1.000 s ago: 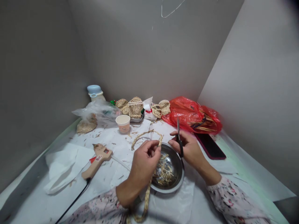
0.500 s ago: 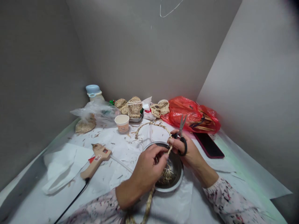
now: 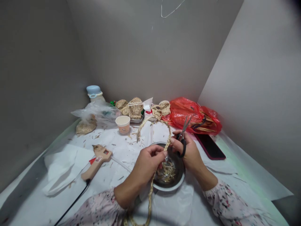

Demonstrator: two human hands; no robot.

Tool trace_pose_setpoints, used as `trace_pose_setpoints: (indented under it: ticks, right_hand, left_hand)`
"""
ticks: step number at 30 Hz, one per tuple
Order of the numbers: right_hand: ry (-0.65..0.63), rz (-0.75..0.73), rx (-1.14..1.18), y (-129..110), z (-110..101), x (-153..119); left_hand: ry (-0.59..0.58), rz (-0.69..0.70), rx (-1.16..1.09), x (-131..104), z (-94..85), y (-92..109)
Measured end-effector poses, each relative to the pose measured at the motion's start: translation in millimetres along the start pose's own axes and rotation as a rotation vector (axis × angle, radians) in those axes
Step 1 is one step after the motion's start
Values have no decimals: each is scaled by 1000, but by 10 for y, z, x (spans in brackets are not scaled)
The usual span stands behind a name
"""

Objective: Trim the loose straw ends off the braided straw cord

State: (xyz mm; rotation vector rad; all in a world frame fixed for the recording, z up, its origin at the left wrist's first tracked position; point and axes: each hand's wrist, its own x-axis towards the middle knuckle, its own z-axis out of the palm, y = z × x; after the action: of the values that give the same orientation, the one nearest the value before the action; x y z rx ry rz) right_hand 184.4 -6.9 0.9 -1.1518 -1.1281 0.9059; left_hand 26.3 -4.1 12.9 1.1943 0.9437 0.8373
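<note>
A long braided straw cord (image 3: 169, 129) arches up over a metal bowl (image 3: 170, 188), and its other part hangs down toward the table's near edge. My left hand (image 3: 150, 161) pinches the cord above the bowl's left side. On the right, my right hand (image 3: 188, 152) holds black-handled scissors (image 3: 185, 125), blades pointing up and slightly apart, while its thumb and fingertips rest at the cord. Inside the bowl lie straw clippings (image 3: 168, 172).
A hot glue gun (image 3: 100, 160) lies at left beside crumpled white paper (image 3: 63, 169). Behind stand a paper cup (image 3: 123, 124), woven straw pieces (image 3: 135, 108), a clear plastic bag (image 3: 98, 110) and a blue-lidded bottle (image 3: 94, 92). A red bag (image 3: 185, 110) and a phone (image 3: 210, 147) are at right.
My left hand has shifted slightly left and down along the cord. The cord's far loop has risen and swung backward, and more of the bowl's clippings show. The scissors have tilted a little right.
</note>
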Motion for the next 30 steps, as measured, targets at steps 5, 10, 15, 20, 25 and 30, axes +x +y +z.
trace_pose_setpoints:
  ticks: [5, 10, 15, 20, 25, 30]
  right_hand:
    - [-35, -73, -217, -271, -160, 5]
    - [-329, -223, -701, -539, -347, -47]
    - [-482, -260, -1092, -595, -441, -79]
    - [-503, -308, -1310, -575, -430, -127]
    - [-447, -339, -1530, -577, -323, -149]
    - [-395, -361, -1622, -533, -268, -147]
  left_hand:
    - [70, -9, -89, 5, -23, -26]
    - [89, -45, -207, 3, -38, -34]
    - [156, -15, -182, -47, -14, -3]
    - [176, -13, -201, -29, -30, -38]
    - [171, -81, -194, 47, -68, -68]
    - [182, -81, -210, 23, -48, -31]
